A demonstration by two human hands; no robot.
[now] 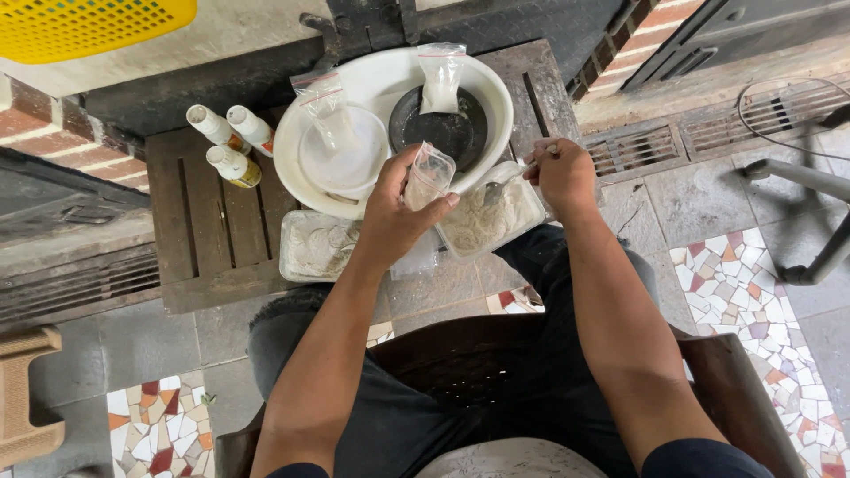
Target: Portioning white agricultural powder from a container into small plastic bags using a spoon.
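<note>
Seen from above, a seated person's left hand (pixel 394 212) grips a small clear plastic pouch (pixel 428 176) upright over a low wooden table (pixel 208 226). The right hand (pixel 560 173) is closed on a spoon (pixel 506 183) dipped into a clear tub of whitish powder (pixel 491 217). Behind, a white basin (pixel 390 84) holds two red-edged pouches, and three white bottles (pixel 232 142), seemingly orange-labelled, stand to its left.

Your small clear plastic bag (pixel 428 175) stands upright with its mouth open at the top, at about twelve o'clock from your lap. At its three o'clock, your metal spoon (pixel 501 185) lies tilted, bowl down in the white powder of the clear rectangular tub (pixel 490 215).
</note>
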